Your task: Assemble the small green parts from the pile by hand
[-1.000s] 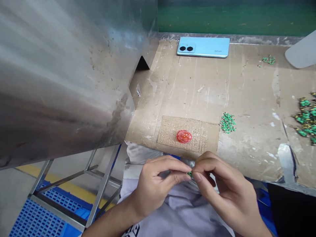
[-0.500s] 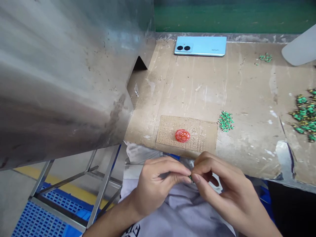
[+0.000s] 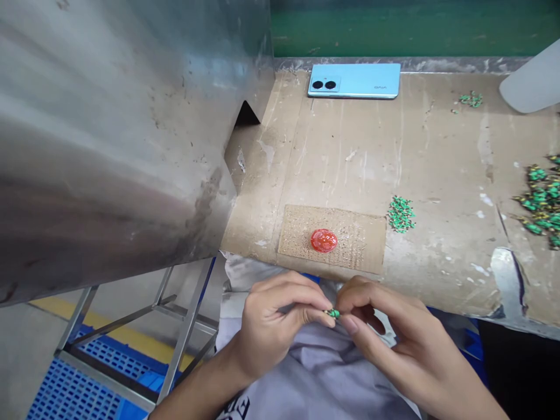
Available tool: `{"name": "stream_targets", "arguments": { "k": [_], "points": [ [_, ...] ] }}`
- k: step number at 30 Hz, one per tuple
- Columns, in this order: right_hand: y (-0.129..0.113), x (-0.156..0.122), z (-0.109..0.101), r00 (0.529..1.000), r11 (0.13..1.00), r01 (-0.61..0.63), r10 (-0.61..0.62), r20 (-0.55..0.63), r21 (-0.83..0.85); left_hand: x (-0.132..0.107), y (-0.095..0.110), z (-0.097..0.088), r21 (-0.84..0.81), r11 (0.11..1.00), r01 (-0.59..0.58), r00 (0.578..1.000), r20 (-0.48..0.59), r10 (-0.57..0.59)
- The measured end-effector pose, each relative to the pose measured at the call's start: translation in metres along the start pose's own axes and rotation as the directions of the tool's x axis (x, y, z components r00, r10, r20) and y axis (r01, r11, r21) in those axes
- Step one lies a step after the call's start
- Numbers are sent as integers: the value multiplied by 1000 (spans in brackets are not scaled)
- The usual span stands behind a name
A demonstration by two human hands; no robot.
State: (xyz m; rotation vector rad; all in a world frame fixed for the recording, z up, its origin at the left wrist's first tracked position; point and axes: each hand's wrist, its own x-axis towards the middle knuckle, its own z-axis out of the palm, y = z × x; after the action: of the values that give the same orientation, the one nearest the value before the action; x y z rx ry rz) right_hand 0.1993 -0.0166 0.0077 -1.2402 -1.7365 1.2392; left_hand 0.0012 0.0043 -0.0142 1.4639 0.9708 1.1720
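A tiny green piece with gold-coloured ends (image 3: 333, 314) is pinched between the thumb and index finger of my left hand (image 3: 280, 321). My right hand (image 3: 389, 332) meets it from the right, thumb and index fingertip closed together at the piece's right end. Whether those fingertips grip the piece or something smaller is hidden. Both hands are over my lap, just in front of the table edge. Beyond them a shiny red oval blob (image 3: 324, 240) sits on a cardboard scrap (image 3: 297, 230). A small heap of green bits (image 3: 400, 214) lies right of the cardboard.
A larger pile of green-and-gold pieces (image 3: 542, 201) lies at the right. A light-blue phone (image 3: 354, 80) rests at the back, with a few green bits (image 3: 471, 100) near a white object (image 3: 531, 81). A large metal panel (image 3: 131, 134) fills the left, above a metal frame (image 3: 188, 326).
The fingertips have parted slightly, so more of the green piece shows between them. My left hand has shifted slightly left.
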Motion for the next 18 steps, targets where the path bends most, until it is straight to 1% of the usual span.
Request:
{"name": "stream_targets", "arguments": {
  "k": [4,10,15,18],
  "points": [
    [-1,1,1,999,999,32,-32,-16,17,-4,-2,0,31,999,-39,999,-1,39],
    [1,-1,6,998,999,37,-35,-46,34,-6,-4,-2,13,993,-115,992,45,114],
    [4,-3,7,997,998,44,-41,-63,52,-3,-7,3,-49,994,-94,996,-3,94],
    [8,-5,6,990,994,110,-108,-85,23,-4,-6,4,-92,995,-35,999,-29,33]
  ]
}}
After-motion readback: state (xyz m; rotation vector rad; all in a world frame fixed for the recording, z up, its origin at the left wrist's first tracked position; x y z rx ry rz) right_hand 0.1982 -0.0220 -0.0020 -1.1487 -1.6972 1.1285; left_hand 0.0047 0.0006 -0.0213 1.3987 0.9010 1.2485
